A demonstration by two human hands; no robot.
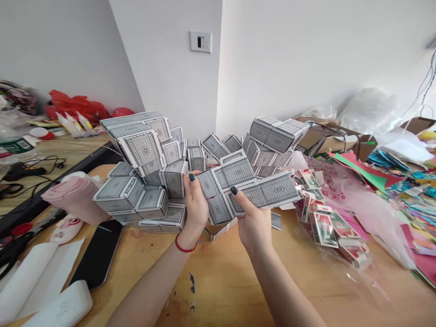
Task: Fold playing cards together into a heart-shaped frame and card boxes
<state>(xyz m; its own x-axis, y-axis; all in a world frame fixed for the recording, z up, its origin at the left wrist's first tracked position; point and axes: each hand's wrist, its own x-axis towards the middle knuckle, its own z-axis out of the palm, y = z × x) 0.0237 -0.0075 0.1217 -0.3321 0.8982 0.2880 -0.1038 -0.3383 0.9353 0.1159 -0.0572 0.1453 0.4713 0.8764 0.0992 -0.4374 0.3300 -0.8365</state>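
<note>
Between my two hands is a flat, angular piece made of joined playing cards (pixel 236 171), grey patterned backs facing up. My left hand (pixel 196 206) grips its left end, thumb on top. Further right, my right hand (pixel 254 222) pinches its lower edge with the thumb pressed on the cards. The fingers underneath are hidden. Behind to the left rises a stack of boxy blocks (pixel 143 152) built from the same cards. More such card blocks (pixel 277 134) stand behind to the right. Partly hidden below the held piece, another card block (pixel 221 229) rests on the table.
Small red-and-white card boxes (pixel 325 227) lie in clear plastic at right, near coloured paper (pixel 368 170). On the left are a black phone (pixel 98 254), a white case (pixel 61 306), a pink roll (pixel 71 197) and scissors (pixel 20 247). A wall (pixel 177 81) stands behind the wooden table (pixel 218 290).
</note>
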